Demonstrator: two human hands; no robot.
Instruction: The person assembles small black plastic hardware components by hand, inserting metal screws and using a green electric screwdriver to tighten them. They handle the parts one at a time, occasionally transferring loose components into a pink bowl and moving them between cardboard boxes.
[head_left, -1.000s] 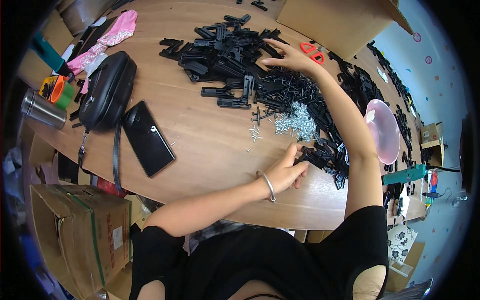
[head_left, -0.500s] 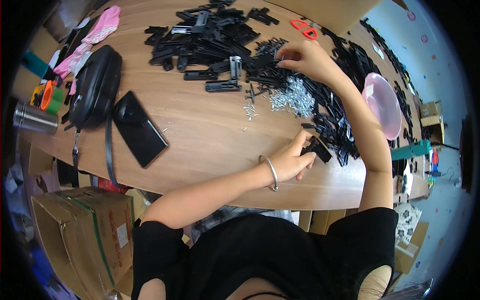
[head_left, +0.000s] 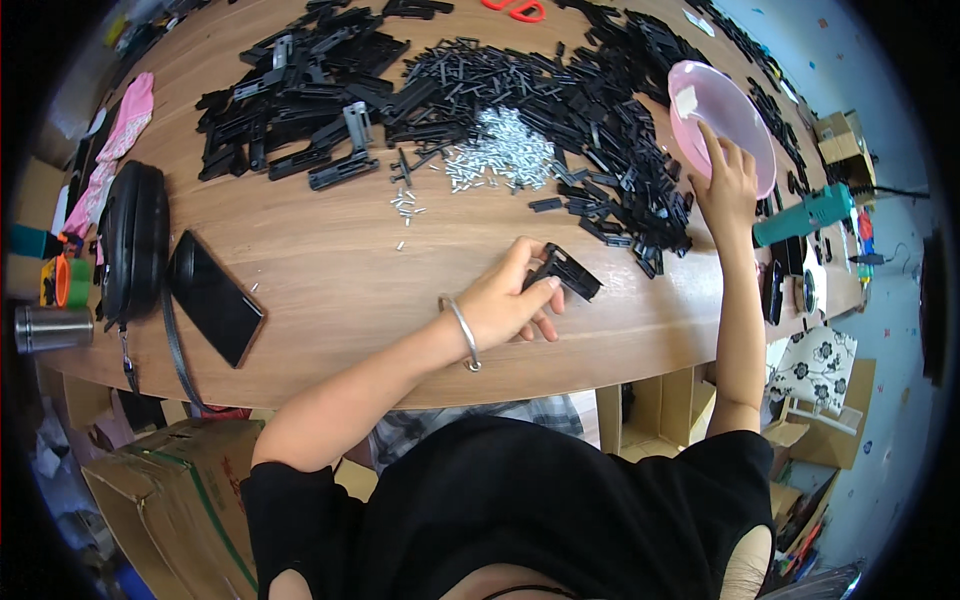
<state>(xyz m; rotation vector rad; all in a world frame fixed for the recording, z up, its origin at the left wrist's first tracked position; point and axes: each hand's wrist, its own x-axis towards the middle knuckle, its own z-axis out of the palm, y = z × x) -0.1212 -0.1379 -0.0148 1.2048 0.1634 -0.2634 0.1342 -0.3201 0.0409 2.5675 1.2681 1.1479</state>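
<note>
A black plastic bracket-like part (head_left: 572,275) with an open frame is pinched between the thumb and fingers of my left hand (head_left: 507,300), low above the near part of the table. My right hand (head_left: 728,190) is stretched out at the near left rim of a pink plastic bowl (head_left: 765,165). Its fingers are apart, and nothing shows between them. Left of the bowl lies a heap of small black parts (head_left: 640,195). Beside this heap is a pile of small silver pins (head_left: 505,150), with a few loose ones nearer to me.
Larger black parts (head_left: 330,60) are heaped at the far left. A teal power screwdriver (head_left: 805,215) lies right of the bowl. On the left are a black phone (head_left: 215,300), a black case (head_left: 135,235) and a steel cup (head_left: 55,330). Red-handled scissors (head_left: 525,10) lie at the far edge.
My right hand has moved from the dark metal pins to the pink bowl, and its fingers have spread. My left hand keeps the black part. The view has shifted to the right.
</note>
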